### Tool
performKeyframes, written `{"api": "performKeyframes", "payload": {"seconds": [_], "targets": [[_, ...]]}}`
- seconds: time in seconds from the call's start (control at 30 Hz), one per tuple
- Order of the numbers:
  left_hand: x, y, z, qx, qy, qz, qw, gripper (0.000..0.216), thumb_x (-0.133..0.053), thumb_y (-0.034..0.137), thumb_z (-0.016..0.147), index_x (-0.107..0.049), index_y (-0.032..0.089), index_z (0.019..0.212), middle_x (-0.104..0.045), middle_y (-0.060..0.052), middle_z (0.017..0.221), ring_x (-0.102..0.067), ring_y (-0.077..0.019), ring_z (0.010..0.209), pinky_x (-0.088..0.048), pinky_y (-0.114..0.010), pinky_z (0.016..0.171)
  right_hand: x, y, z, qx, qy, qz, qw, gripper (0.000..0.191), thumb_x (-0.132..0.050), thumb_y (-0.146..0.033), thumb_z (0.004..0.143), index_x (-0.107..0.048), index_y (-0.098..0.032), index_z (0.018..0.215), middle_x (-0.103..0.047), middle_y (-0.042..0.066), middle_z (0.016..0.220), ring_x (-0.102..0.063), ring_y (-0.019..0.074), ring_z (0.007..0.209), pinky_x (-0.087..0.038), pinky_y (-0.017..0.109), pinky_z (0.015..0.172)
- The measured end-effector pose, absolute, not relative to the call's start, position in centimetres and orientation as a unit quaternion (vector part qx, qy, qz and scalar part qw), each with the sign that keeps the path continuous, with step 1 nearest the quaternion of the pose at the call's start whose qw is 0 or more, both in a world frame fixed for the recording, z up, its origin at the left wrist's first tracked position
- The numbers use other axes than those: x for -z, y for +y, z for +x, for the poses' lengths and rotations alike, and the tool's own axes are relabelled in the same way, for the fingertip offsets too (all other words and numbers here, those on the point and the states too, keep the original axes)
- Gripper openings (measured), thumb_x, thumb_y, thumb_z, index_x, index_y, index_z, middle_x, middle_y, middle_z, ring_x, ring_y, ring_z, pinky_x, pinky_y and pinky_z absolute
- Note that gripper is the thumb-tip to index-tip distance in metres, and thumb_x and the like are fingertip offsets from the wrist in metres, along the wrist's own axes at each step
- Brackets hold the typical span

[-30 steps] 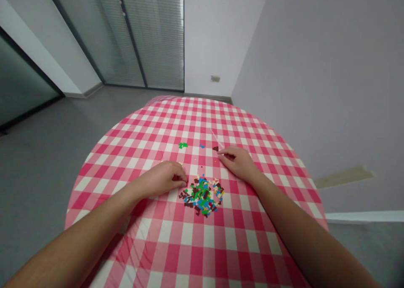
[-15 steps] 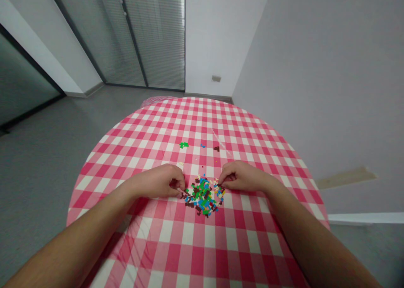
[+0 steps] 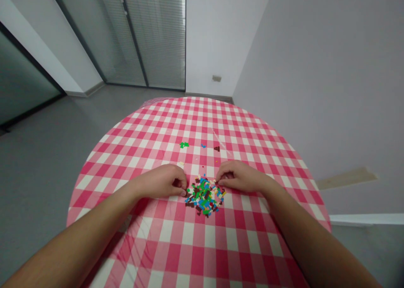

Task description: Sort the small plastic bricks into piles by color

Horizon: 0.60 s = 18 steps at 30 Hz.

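Left hand (image 3: pixel 167 180): curled, thumb and forefinger drawn in towards a pinch at the left edge of the pile; cannot tell whether holding a piece or how close at the tips. Left forearm (image 3: pixel 88 233) cut off at lower left.
Pale piece (image 3: pixel 181 164): just beyond the left knuckles; faint against the cloth, possibly more than one.
Green cluster (image 3: pixel 184 145): farther out, well apart from the pile; too small to count.
White speck (image 3: pixel 196 158), red speck (image 3: pixel 203 166): single, beyond the pile; shapes not readable.
Blue bit (image 3: pixel 203 145): in a row with green and brown; one piece or several, cannot tell.
Pile (image 3: pixel 205 196): mixed small pieces, mostly green, blue, brown and pale, heaped on the checked tablecloth (image 3: pixel 202 254) between both hands. Step in hand, as judged: picking at both edges at once. Next move, as judged: calls for a fine pinch, freeing one piece without dragging neighbours. Lower layers hidden.
Orange speck (image 3: pixel 216 161): alone, near the right fingers.
Brown cluster (image 3: pixel 216 148): roughly triangular, at the right end of the row.
Right hand (image 3: pixel 236 176): fingers bent, tips nearly together at the upper right edge of the pile; contents, if any, hidden. Right forearm (image 3: pixel 303 229) cut off at lower right.
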State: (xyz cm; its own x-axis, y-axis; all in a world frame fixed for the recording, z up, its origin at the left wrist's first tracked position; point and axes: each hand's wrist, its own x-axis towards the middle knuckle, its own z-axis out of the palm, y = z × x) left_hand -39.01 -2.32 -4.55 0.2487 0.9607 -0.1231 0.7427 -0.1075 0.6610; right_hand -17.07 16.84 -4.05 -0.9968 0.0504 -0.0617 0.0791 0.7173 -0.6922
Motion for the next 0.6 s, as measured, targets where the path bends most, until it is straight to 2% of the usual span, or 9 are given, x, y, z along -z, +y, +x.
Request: {"api": "performKeyframes", "payload": {"seconds": [0.2, 0.37, 0.5, 0.6], "targets": [[4.6, -2.3, -39.0, -0.169, 0.593, 0.718, 0.323, 0.013, -0.063, 0.027, 0.084, -0.067, 0.018, 0.076, -0.063, -0.001, 0.073, -0.053, -0.0127, 0.062, -0.035, -0.026, 0.058, 5.7, 18.0, -17.3, 0.426, 0.863, 0.233, -0.141, 0.009, -0.066, -0.019, 0.075, -0.071, -0.018, 0.081, -0.073, 0.005, 0.077, -0.067, 0.0165, 0.068, -0.054, 0.03, 0.064], [4.7, -2.2, -39.0, -0.168, 0.586, 0.721, 0.331, 0.016, -0.062, 0.028, 0.085, -0.063, 0.017, 0.073, -0.058, 0.001, 0.067, -0.05, -0.0116, 0.059, -0.033, -0.026, 0.057, 6.6, 18.8, -17.7, 0.519, 0.764, 0.273, -0.268, 0.017, -0.073, -0.029, 0.071, -0.068, -0.017, 0.082, -0.071, 0.005, 0.073, -0.065, 0.0156, 0.062, -0.054, 0.031, 0.061], [4.6, -2.2, -39.0, -0.167, 0.59, 0.717, 0.333, 0.016, -0.062, 0.028, 0.085, -0.062, 0.017, 0.073, -0.059, 0.0, 0.069, -0.05, -0.0118, 0.06, -0.033, -0.026, 0.057, 7.0, 19.0, -17.8, 0.593, 0.701, 0.257, -0.3, 0.023, -0.075, -0.032, 0.072, -0.066, -0.018, 0.088, -0.07, 0.003, 0.074, -0.064, 0.0143, 0.059, -0.053, 0.031, 0.059], [4.6, -2.2, -38.9, -0.165, 0.592, 0.716, 0.333, 0.017, -0.062, 0.029, 0.085, -0.062, 0.017, 0.073, -0.06, 0.0, 0.07, -0.05, -0.012, 0.061, -0.033, -0.026, 0.058, 7.3, 19.2, -17.7, 0.578, 0.717, 0.26, -0.29, 0.021, -0.073, -0.034, 0.075, -0.07, -0.019, 0.089, -0.071, 0.004, 0.074, -0.063, 0.0143, 0.06, -0.053, 0.032, 0.06]]}}
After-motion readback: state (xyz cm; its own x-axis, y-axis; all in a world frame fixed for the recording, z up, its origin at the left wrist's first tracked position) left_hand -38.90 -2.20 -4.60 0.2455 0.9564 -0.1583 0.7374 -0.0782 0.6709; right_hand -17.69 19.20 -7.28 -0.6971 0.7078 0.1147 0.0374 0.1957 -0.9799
